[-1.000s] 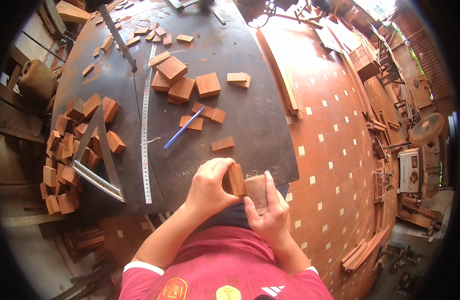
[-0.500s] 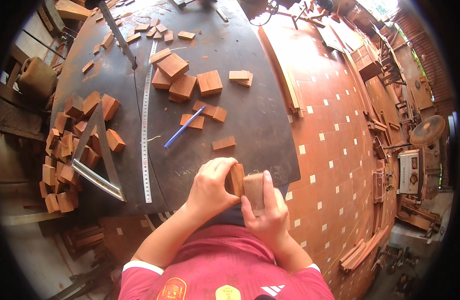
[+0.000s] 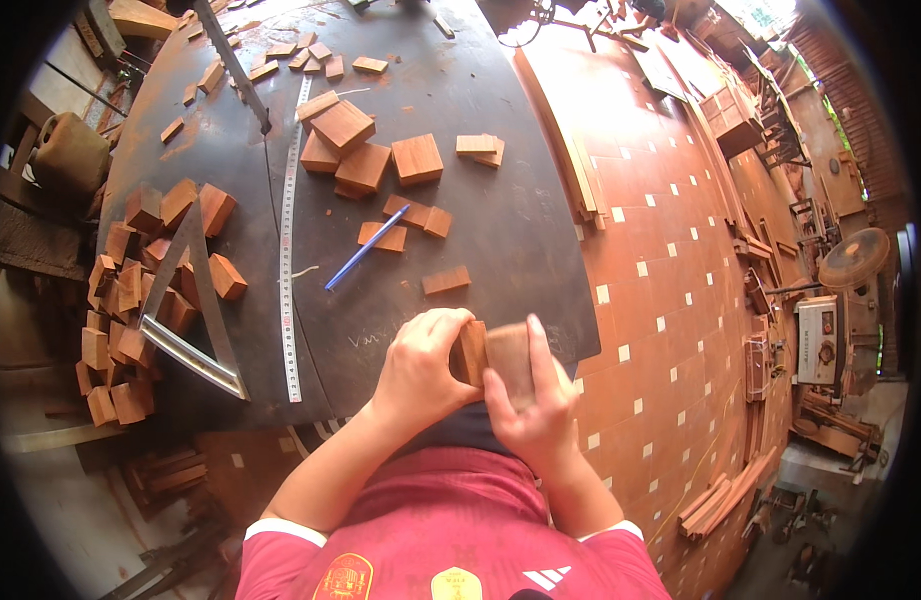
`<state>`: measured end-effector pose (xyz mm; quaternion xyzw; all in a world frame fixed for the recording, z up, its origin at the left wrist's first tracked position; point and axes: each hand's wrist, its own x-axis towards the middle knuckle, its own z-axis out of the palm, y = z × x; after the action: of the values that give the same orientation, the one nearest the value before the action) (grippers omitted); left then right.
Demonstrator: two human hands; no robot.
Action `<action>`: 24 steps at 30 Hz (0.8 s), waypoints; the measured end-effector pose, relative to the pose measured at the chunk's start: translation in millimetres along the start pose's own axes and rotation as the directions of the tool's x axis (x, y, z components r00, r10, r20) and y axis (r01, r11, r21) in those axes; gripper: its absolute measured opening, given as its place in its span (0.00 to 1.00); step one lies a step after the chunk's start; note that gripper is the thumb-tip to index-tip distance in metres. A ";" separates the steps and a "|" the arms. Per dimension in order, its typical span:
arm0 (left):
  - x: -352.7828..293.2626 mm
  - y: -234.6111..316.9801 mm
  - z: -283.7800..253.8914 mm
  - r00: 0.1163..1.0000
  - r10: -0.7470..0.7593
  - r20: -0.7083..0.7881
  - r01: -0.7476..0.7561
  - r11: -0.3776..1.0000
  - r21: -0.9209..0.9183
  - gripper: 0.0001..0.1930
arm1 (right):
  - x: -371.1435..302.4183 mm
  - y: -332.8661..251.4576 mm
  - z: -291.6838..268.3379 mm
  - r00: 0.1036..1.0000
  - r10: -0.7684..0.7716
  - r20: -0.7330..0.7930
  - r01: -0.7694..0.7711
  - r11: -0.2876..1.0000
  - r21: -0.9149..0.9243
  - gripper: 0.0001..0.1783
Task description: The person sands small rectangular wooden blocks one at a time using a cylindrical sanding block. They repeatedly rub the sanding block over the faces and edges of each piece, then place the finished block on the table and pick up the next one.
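My left hand (image 3: pixel 421 362) is closed around a reddish-brown wooden block (image 3: pixel 470 352) at the table's near edge. In my right hand (image 3: pixel 534 402) is a paler, greyish-brown block (image 3: pixel 510 362), gripped between thumb and fingers and pressed close against the side of the wooden block. Its kind is hard to make out. Beyond my hands a small wood piece (image 3: pixel 447 280) lies on the dark table (image 3: pixel 511 240). A blue pen (image 3: pixel 366 250) rests across some flat wood pieces (image 3: pixel 383 238) farther off.
A white measuring tape strip (image 3: pixel 290 240) runs lengthwise along the table. Left of it, a metal triangular square (image 3: pixel 213 290) leans over a pile of wood blocks (image 3: pixel 131 300). Larger blocks (image 3: pixel 418 160) are stacked beyond the pen. Long boards (image 3: pixel 561 140) stand along the table's right side.
My right hand has shifted the greyish-brown block slightly up along the wooden block, and its broad face shows more. My left hand stays nearly in place, holding its block.
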<state>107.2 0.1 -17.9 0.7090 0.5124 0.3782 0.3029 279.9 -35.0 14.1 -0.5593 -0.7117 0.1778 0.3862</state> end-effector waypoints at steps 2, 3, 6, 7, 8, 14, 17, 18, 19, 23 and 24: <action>1.9 2.6 -0.7 1.000 -0.021 -0.013 0.021 1.000 -0.001 0.36 | 9.8 6.8 6.2 1.000 0.012 -0.002 -0.012 1.000 0.006 0.42; 0.1 1.7 1.7 1.000 -0.016 -0.008 0.016 1.000 -0.002 0.36 | 9.9 7.6 6.5 1.000 0.004 -0.006 -0.004 1.000 0.013 0.42; -0.7 -1.0 0.3 1.000 0.003 -0.015 -0.002 1.000 0.010 0.36 | -5.2 3.1 -2.6 0.999 -0.035 0.016 0.035 0.999 0.012 0.43; -0.6 -0.5 -0.8 1.000 0.011 -0.011 -0.011 1.000 0.011 0.36 | -13.5 1.3 -5.8 1.000 -0.016 0.014 0.015 0.999 0.034 0.43; -0.8 -0.5 -0.4 1.000 0.016 -0.004 -0.016 1.000 0.011 0.36 | -23.7 0.7 -8.8 1.000 0.008 0.014 -0.009 0.998 0.057 0.43; 2.1 0.3 0.1 1.000 0.011 -0.015 -0.011 1.000 -0.002 0.35 | 12.1 6.5 2.9 0.998 0.054 0.026 -0.056 0.996 0.063 0.41; 0.4 -0.3 3.9 0.999 0.007 -0.033 -0.008 1.000 -0.008 0.36 | 15.1 3.0 4.6 1.000 0.025 0.007 -0.025 0.999 0.031 0.42; 0.1 0.2 2.7 1.000 0.001 -0.020 -0.001 1.000 -0.006 0.35 | 9.7 1.5 2.2 1.000 0.021 0.008 -0.022 0.999 0.040 0.42; 0.1 -0.4 1.4 1.000 0.009 -0.028 -0.009 1.000 0.007 0.35 | -1.7 1.7 -2.4 1.000 0.007 0.015 -0.008 0.999 0.050 0.42; -0.1 -0.1 1.6 0.999 0.027 -0.024 -0.027 1.000 0.016 0.36 | -25.7 -0.6 -14.8 0.995 0.089 0.050 -0.094 0.990 0.107 0.42; 0.2 -0.2 1.8 0.999 0.029 -0.023 -0.028 0.999 0.015 0.36 | -19.8 -0.4 -14.6 0.998 0.049 0.040 -0.053 0.994 0.093 0.42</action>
<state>108.6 0.3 -19.0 0.7139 0.5086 0.3869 0.2862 292.1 -56.1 16.7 -0.5550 -0.6952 0.2311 0.3940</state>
